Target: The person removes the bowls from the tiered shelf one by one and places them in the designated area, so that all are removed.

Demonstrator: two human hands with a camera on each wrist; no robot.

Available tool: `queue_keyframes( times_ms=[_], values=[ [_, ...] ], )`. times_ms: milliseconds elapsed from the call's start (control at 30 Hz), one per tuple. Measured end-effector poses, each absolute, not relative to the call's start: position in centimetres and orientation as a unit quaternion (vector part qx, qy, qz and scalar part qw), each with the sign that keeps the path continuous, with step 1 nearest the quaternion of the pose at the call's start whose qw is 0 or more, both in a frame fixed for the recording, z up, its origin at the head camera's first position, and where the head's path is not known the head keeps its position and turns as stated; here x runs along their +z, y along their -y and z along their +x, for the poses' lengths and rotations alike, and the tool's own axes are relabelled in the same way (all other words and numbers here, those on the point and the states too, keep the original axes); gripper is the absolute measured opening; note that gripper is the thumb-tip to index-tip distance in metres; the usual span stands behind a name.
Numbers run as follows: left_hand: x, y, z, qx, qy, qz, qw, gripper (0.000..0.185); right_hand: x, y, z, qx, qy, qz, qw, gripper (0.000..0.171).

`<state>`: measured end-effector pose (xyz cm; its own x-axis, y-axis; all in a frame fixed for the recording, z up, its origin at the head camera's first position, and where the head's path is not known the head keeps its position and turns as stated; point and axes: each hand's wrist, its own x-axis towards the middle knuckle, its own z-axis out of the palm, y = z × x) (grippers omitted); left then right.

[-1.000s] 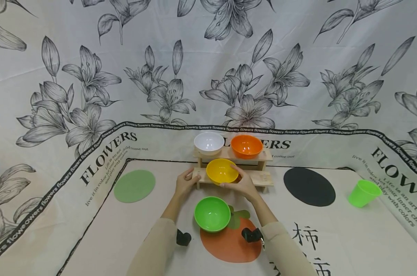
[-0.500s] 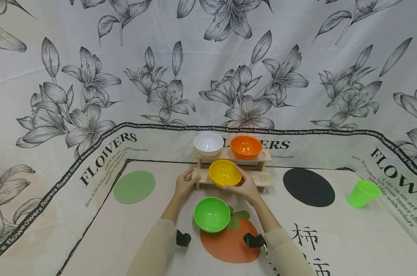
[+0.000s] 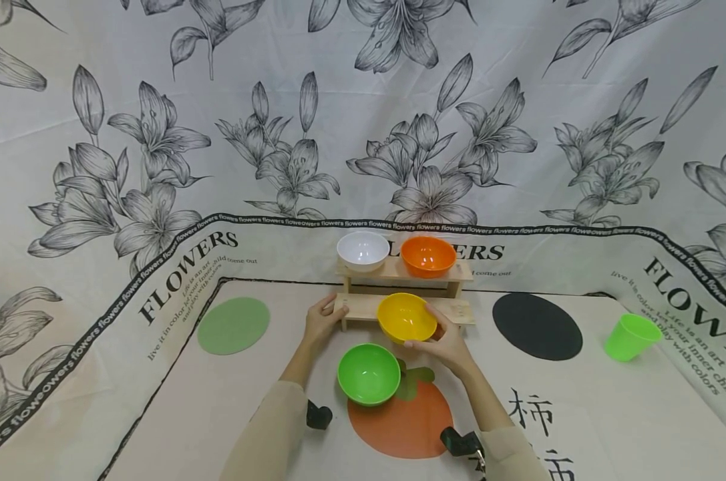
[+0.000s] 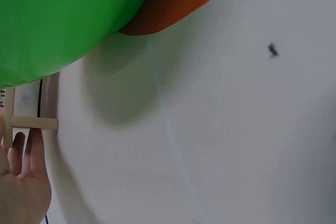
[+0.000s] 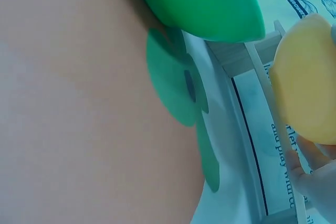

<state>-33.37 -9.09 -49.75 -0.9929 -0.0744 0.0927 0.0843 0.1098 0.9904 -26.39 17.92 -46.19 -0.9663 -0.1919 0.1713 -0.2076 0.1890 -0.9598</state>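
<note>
The right hand [image 3: 443,342] kept its grip closed around the near side of the yellow bowl [image 3: 406,316], fingers curled under the rim, holding the bowl at the front edge of the lower step of the wooden rack [image 3: 363,307], toward its right half. The left hand [image 3: 322,319] gripped the left end of that same step, thumb on top and fingers curled at its edge. On the rack's upper step stood a white bowl [image 3: 363,250] and an orange bowl [image 3: 428,256] side by side. Just in front of the rack, a green bowl [image 3: 369,373] sat on the table [image 3: 230,401], overlapping a printed orange fruit [image 3: 401,424]. Left of the rack lay a green mat [image 3: 233,325]; right of it a black mat [image 3: 537,326], and farther right a tilted green cup [image 3: 632,337].
</note>
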Motion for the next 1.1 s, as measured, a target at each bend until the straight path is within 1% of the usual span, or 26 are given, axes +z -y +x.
queue_keyframes(
  times_ms=[267, 533, 667, 767, 967, 1100],
  values=[
    [-49.4, 9.2, -33.3, -0.673, 0.738, -0.006, 0.049, 0.057, -46.4, -19.1, -24.8, 0.615, 0.778, 0.129, 0.016, 0.086],
    [-46.8, 9.1, -31.3, -0.679, 0.733, -0.026, 0.039, 0.055, -46.7, -19.9, -23.4, 0.599, 0.793, 0.112, 0.001, 0.087],
    [-46.5, 9.0, -30.8, -0.673, 0.738, -0.025, 0.042, 0.054, -46.8, -20.3, -22.6, 0.602, 0.790, 0.114, -0.003, 0.086],
    [-47.0, 9.1, -31.3, -0.675, 0.736, -0.025, 0.041, 0.055, -47.2, -20.5, -22.2, 0.608, 0.786, 0.114, -0.007, 0.086],
    [-49.7, 9.2, -33.3, -0.672, 0.739, -0.009, 0.047, 0.056, -47.7, -20.8, -21.5, 0.598, 0.795, 0.106, -0.011, 0.086],
    [-50.0, 9.1, -33.4, -0.671, 0.740, -0.002, 0.050, 0.056, -48.1, -20.9, -21.1, 0.597, 0.795, 0.107, -0.013, 0.086]
  ],
)
